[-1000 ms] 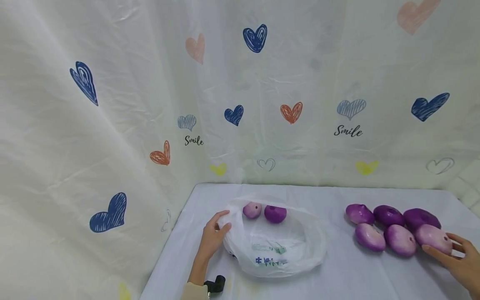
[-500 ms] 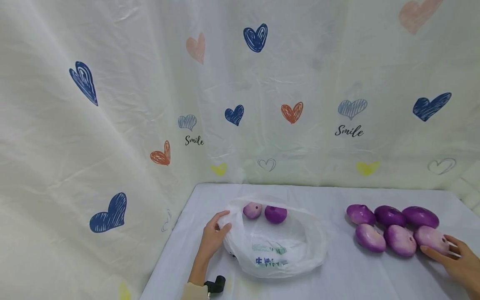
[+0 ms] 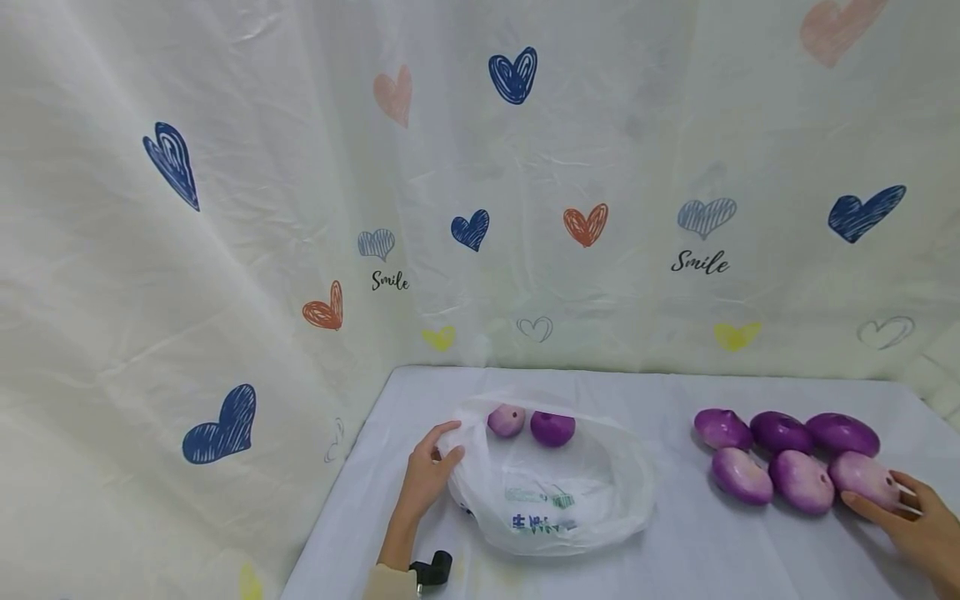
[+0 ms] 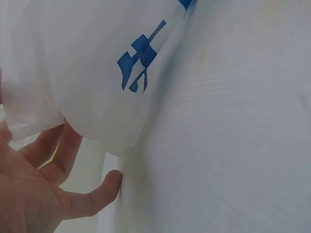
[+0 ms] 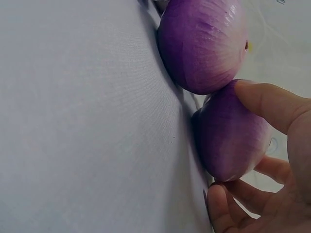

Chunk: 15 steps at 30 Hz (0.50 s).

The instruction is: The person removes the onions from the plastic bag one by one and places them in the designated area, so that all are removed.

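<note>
My left hand (image 3: pixel 429 472) holds the left rim of a white plastic bag (image 3: pixel 628 467); in the left wrist view its fingers (image 4: pixel 65 150) pass behind the film, while the thumb stands apart. The bag's mouth faces me, with a pale onion (image 3: pixel 506 420) and a dark purple onion (image 3: pixel 552 428) inside. At the right my right hand (image 3: pixel 918 521) grips the front right onion (image 3: pixel 864 479) of two rows of purple onions. The right wrist view shows thumb and fingers on opposite sides of this onion (image 5: pixel 231 133), which touches its neighbour (image 5: pixel 204 46).
The remaining onions stand close together: dark ones (image 3: pixel 780 432) in the back row, paler ones (image 3: pixel 741 476) in front. A white cloth covers the table (image 3: pixel 675 558). Behind it hangs a curtain (image 3: pixel 630 150) printed with hearts. A black device (image 3: pixel 433 568) sits by my left wrist.
Since a second ago, the gripped onion has shifted slightly left and down with my right hand. The back right onion has tipped a little. My left hand and the bag stay put.
</note>
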{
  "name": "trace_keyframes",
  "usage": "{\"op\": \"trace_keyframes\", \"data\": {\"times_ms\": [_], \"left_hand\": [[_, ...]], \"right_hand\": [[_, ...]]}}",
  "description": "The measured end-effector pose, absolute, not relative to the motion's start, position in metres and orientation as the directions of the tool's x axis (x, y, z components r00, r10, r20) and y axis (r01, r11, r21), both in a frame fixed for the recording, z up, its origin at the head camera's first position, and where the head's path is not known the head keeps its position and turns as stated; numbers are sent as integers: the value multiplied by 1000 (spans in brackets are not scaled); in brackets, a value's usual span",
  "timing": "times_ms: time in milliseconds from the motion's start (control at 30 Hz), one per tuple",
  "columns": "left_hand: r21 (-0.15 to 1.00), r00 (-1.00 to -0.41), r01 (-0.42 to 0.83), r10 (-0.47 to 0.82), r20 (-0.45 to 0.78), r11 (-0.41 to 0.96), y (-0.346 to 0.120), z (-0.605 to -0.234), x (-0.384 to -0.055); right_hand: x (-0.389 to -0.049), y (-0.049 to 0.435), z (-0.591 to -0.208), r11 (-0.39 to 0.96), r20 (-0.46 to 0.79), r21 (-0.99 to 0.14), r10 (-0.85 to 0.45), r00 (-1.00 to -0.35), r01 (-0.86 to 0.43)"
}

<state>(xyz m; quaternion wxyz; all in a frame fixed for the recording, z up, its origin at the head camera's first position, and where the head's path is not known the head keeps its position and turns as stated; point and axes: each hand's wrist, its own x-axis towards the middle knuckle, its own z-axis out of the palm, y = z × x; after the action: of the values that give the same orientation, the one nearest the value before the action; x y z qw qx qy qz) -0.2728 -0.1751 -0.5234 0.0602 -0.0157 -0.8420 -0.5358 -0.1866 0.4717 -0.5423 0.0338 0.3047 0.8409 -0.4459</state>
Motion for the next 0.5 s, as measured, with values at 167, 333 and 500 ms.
{"op": "trace_keyframes", "data": {"times_ms": [167, 333, 500], "left_hand": [[901, -992, 96, -38, 123, 423, -175, -523, -272], [902, -992, 96, -39, 124, 421, -175, -523, -272], [899, -992, 95, -38, 123, 428, -174, -525, -274]], "right_hand": [[-187, 472, -544, 409, -323, -737, 486, -812, 538], [-187, 470, -542, 397, -324, -741, 495, -806, 542], [-181, 466, -535, 432, -247, -756, 508, -825, 492]]}}
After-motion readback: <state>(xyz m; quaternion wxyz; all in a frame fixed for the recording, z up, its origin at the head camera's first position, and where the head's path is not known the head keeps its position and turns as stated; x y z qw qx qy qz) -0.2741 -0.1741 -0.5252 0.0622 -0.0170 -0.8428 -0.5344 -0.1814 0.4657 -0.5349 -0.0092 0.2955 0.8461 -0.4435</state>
